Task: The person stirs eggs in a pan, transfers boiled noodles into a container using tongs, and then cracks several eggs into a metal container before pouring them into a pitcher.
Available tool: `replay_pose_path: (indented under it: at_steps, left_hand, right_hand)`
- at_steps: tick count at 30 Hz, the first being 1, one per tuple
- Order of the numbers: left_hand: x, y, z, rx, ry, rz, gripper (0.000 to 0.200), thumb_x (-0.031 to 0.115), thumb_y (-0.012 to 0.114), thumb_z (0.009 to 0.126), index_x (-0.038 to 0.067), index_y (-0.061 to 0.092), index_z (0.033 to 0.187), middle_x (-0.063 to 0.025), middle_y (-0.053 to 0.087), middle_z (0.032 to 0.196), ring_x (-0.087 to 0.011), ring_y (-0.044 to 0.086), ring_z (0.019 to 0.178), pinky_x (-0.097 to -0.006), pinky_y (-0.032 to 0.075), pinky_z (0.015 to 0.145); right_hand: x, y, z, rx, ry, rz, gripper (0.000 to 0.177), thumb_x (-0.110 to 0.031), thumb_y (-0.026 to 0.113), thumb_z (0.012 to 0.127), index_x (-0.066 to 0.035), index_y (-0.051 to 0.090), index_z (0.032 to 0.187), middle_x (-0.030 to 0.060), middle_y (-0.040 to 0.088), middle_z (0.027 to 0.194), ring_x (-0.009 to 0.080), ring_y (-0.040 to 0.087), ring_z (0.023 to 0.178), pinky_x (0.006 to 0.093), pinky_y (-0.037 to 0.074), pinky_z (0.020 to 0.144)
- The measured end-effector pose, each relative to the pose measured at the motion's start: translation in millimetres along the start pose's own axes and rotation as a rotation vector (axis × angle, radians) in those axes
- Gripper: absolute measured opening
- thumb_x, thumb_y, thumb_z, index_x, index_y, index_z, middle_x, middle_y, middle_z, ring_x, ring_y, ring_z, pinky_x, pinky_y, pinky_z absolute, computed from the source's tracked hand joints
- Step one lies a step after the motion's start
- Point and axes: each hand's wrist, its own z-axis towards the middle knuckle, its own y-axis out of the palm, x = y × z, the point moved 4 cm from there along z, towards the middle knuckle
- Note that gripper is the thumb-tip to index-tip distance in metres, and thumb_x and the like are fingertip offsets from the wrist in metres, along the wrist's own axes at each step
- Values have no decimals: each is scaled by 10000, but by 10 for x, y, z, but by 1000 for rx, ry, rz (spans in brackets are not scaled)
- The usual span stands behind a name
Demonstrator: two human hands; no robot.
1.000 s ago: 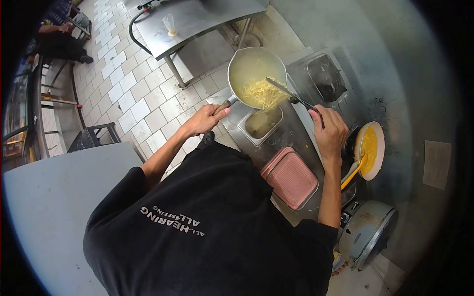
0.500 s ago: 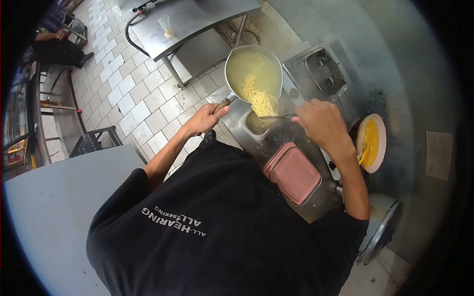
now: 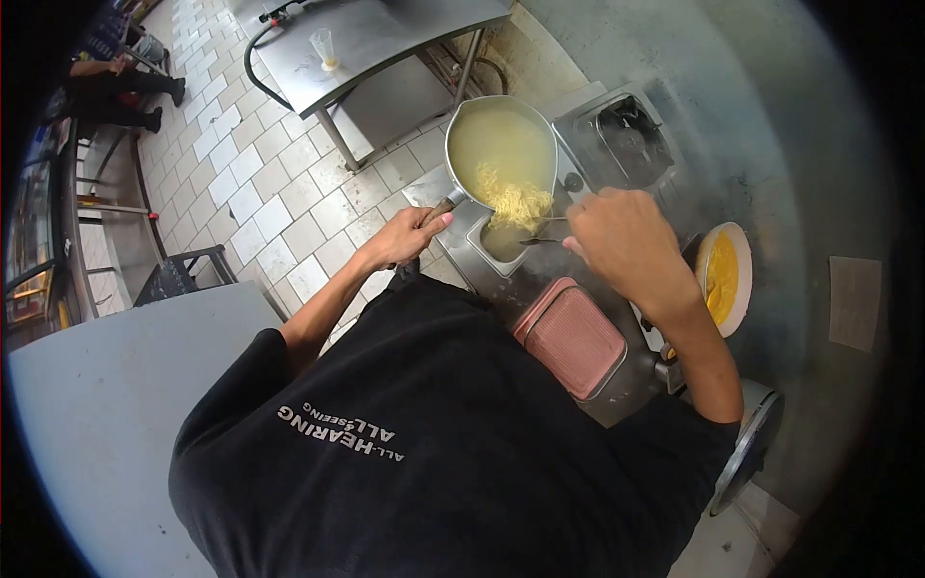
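My left hand [image 3: 409,237] is closed round the brown handle of a saucepan [image 3: 461,125] with pale, cloudy liquid in it. Yellow noodles [image 3: 520,204] are bunched at the pan's near rim, over a small rectangular metal container [image 3: 479,247] holding cloudy liquid. In my closed right hand [image 3: 621,236] is a thin metal utensil [image 3: 541,240], its dark end close to the noodles above the container; my fingers hide its grip, and I cannot tell its exact kind.
A pink lidded box [image 3: 576,337] lies on the metal counter near my body. To the right stands a frying pan [image 3: 740,299] with yellow food. Beyond the saucepan are a gas burner [image 3: 631,140] and a steel table [image 3: 385,48]. A person [image 3: 116,91] is at far left.
The saucepan has shifted slightly right and nearer me, and the noodles have bunched closer to its rim. My right hand and utensil have moved slightly. The distant person's legs have moved.
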Motion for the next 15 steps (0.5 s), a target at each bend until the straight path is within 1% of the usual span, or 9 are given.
replay_pose_path:
  at_steps: [3,4,5,7,9,10,12,13,15]
  left_hand:
    - [-16,23,-17,2,-20,-17,502,502,544,966,88,441,701,26,395,510,-88,397,391,-289,326,372]
    - [-34,23,-3,13,-9,-18,501,494,531,976,103,406,690,39,374,497,-75,363,382,-279,296,357]
    - [-38,19,9,23,4,-19,502,487,519,986,117,372,679,52,354,484,-63,328,374,-268,267,342]
    - [-38,12,14,17,10,-16,504,487,521,985,118,369,677,52,354,485,-62,326,373,-267,266,341]
    - [-48,14,16,22,14,-22,506,488,522,984,119,367,674,52,354,486,-61,324,372,-266,265,340]
    - [-61,13,19,25,14,-20,507,488,522,985,119,366,673,53,353,486,-61,323,372,-265,263,340]
    - [-58,11,11,28,14,-16,509,487,522,985,119,365,671,53,351,486,-61,323,372,-264,262,340]
    - [-39,9,-5,34,14,-7,506,486,522,985,119,367,673,54,350,488,-60,323,373,-263,261,340]
    - [-35,20,-23,39,10,2,504,484,521,986,118,369,675,54,349,489,-59,323,374,-261,261,341]
  right_hand:
    - [21,58,-43,9,29,-8,236,-241,743,766,-27,653,805,120,653,798,288,642,786,407,505,672]
    - [23,84,-59,9,32,-6,236,-241,743,766,-27,653,805,120,653,798,288,642,786,407,505,672]
    - [13,120,-76,-16,-1,-12,244,-247,746,762,-28,649,808,118,652,800,289,641,790,407,502,678]
    - [19,122,-117,-43,-31,-17,252,-254,749,758,-30,646,811,116,651,802,290,640,794,408,500,683]
    - [93,-38,-166,66,27,106,256,-267,753,754,-48,655,844,111,648,807,286,637,817,408,494,689]
    - [131,-59,-191,66,24,108,256,-267,753,754,-48,655,844,111,648,807,286,637,817,408,494,689]
    - [263,-143,-268,213,58,134,248,-274,747,770,-43,657,777,134,657,718,326,647,714,416,501,690]
    - [325,-179,-294,213,59,135,248,-274,747,770,-43,657,777,134,657,718,326,647,714,416,501,690]
    - [509,-202,-304,165,205,240,297,-320,738,781,-31,676,808,159,651,734,357,632,711,439,477,661]
